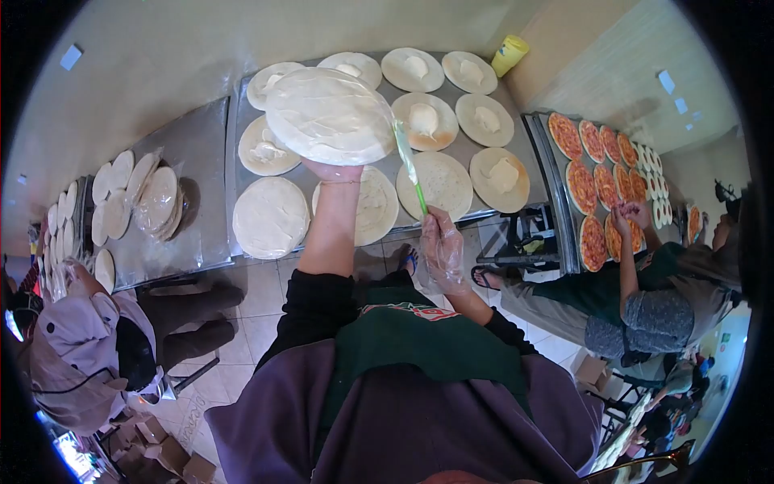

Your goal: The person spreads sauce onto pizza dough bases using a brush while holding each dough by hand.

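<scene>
Your metal bench [518, 145] stretches across the middle of a tiled room below a pale wall [322, 28], with a second bench [205, 161] on the left carrying bagged round bases [163, 198], and a third [560, 210] on the right carrying red-topped rounds [582, 185]. One person stands on either side of you. The round bases [500, 179] on your bench lie in rows, several with a white dollop in the middle; the near left one [271, 218] is white all over. A yellow cup [509, 55] stands at the far right corner. The disc [330, 117] you hold is raised above the far left part of the bench, coated in uneven, streaky white. Your left hand [334, 171] supports it from below, its fingers hidden, so their spread cannot be told. Your clear-gloved right hand [443, 254] has its fingers closed on the green handle of a white-smeared spatula [405, 157], whose blade is at the disc's right edge.
</scene>
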Available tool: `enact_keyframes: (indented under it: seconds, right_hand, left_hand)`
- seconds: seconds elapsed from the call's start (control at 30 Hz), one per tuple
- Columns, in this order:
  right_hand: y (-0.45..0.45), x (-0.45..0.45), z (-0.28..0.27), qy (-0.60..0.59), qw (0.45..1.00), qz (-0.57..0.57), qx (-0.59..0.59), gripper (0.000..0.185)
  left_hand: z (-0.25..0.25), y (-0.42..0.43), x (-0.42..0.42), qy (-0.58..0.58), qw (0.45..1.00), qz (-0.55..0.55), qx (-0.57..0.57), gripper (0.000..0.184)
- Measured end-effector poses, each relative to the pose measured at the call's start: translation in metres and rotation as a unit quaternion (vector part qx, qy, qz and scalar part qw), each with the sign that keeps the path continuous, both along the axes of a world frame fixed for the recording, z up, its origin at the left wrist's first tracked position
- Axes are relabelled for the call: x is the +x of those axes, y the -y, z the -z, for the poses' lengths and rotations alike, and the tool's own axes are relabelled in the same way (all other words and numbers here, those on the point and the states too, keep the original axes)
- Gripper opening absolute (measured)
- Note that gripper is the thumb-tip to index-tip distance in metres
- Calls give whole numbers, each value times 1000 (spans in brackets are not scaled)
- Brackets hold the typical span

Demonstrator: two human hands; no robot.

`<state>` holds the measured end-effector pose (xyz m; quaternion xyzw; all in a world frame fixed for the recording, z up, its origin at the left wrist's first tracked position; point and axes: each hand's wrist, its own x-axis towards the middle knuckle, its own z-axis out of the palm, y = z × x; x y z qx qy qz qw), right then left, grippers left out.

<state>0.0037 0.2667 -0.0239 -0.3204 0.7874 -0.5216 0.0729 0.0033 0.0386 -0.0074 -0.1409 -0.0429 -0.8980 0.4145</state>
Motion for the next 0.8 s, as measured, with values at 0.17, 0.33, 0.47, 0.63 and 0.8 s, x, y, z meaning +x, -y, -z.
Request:
enact_keyframes:
  seconds: [0.17, 0.33, 0.47, 0.63, 0.8]
  right_hand:
    - [-2, 18, 9, 18, 997, -73, -1, 18]
    - [2, 20, -25, -78, 978, -193, -9, 19]
    - [-5, -5, -42, 11, 995, -103, -8, 18]
    - [-13, -39, -79, 254, 959, 47, -113, 28]
    - [-29, -59, -76, 284, 943, 73, -159, 30]
  left_hand:
    - [-9, -8, 13, 78, 997, -14, -11, 60]
    - [-13, -11, 19, 155, 988, -6, -20, 58]
    - [14, -8, 22, 163, 987, -12, -7, 60]
    - [22, -7, 36, 169, 985, 36, -7, 59]
    - [29, 3, 45, 168, 984, 58, -8, 59]
